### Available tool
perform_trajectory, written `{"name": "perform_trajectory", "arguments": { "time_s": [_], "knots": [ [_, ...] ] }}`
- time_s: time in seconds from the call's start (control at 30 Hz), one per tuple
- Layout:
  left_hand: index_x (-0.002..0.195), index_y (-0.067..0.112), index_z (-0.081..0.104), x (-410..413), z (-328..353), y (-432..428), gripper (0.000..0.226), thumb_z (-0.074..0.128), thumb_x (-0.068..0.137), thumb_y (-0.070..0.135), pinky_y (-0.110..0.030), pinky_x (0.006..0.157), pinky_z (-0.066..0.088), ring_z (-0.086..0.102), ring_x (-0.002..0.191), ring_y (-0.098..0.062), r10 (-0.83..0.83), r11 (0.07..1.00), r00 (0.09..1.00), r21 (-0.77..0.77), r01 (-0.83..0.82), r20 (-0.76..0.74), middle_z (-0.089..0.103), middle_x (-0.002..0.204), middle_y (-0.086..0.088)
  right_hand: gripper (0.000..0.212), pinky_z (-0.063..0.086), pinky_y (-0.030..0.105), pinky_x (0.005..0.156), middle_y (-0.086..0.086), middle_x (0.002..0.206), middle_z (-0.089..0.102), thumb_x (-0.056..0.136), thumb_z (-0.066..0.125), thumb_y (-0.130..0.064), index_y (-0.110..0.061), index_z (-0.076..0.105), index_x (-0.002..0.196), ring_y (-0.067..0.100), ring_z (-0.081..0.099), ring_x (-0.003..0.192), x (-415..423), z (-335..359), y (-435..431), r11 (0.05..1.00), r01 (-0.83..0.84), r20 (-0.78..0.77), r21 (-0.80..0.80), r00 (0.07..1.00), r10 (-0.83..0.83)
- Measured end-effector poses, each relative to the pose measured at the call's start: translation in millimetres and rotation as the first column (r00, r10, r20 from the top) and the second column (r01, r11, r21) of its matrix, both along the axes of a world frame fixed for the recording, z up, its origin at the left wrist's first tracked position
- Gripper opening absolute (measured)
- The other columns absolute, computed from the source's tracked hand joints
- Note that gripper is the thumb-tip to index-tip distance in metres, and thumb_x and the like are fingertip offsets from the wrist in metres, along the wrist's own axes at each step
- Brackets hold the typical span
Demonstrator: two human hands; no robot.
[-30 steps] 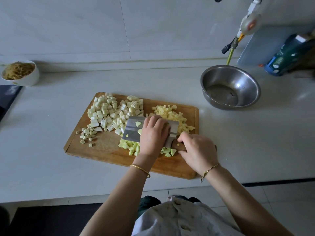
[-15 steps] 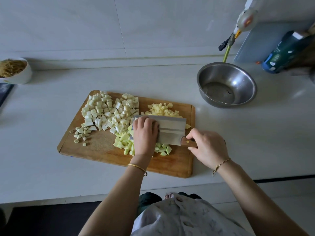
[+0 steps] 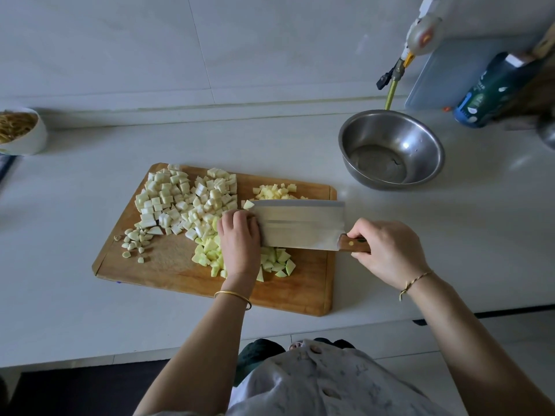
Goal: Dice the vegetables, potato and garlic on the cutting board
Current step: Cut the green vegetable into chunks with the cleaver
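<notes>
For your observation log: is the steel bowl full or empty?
Empty of food. The steel bowl shows bare metal inside; the diced pieces all lie on the cutting board.

A home kitchen: tiled wall (image 3: 150,40), countertop (image 3: 450,235), steel bowl (image 3: 390,148).

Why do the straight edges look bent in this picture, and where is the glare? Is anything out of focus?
Head view: the wide-angle lens bows the counter and the cutting board; light is dim and cool with soft shadows; glare spots sit inside the steel bowl and a bright band on the cleaver; the dark bottle at the right edge is smeared.
</notes>
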State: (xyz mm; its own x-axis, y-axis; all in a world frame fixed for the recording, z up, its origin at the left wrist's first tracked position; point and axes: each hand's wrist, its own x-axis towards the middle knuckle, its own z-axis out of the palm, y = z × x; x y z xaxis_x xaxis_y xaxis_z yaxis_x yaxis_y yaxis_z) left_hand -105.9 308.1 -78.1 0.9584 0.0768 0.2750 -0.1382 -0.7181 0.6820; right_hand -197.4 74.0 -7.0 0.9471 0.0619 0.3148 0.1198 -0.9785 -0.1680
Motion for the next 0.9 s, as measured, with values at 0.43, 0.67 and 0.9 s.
{"name": "perform_trajectory", "arguments": {
  "time_s": [0.43,0.67,0.9],
  "knots": [
    [0.117,0.018,0.064,21.3,24.6,-2.4,0.026,0.052,0.095,0.024,-0.037,0.094,0.027,0.047,0.115,-0.025,0.066,0.997,0.995,0.046,-0.063,-0.074,0.061,0.121,-0.002,0.041,0.035,0.022,0.052,-0.001,0.058,0.063,0.043,0.089,-0.003,-0.013,0.063,0.073,0.028,0.058,0.048,2.5,-5.0,-4.8,0.999,-0.024,0.009,0.036,1.0,0.023],
    [0.108,0.012,0.062,20.1,25.8,3.6,0.018,0.053,0.093,0.016,-0.031,0.089,0.027,0.049,0.105,-0.026,0.195,0.98,0.976,-0.017,-0.198,-0.095,0.063,0.106,-0.005,0.038,0.031,0.022,0.055,0.0,0.058,0.064,0.046,0.088,-0.002,-0.012,0.063,0.073,0.028,0.059,0.049,4.0,-6.9,-6.1,0.995,0.02,0.014,0.1,1.0,-0.021],
    [0.092,0.013,0.066,9.0,21.7,11.1,0.008,0.059,0.089,0.015,-0.036,0.089,0.031,0.051,0.098,-0.026,0.142,0.989,0.984,0.052,-0.137,-0.107,0.066,0.095,-0.002,0.033,0.035,0.022,0.054,0.003,0.063,0.066,0.053,0.086,-0.004,-0.012,0.065,0.077,0.03,0.062,0.055,12.2,-10.5,-10.9,0.985,0.081,-0.001,0.15,0.997,-0.081]
  ]
}}
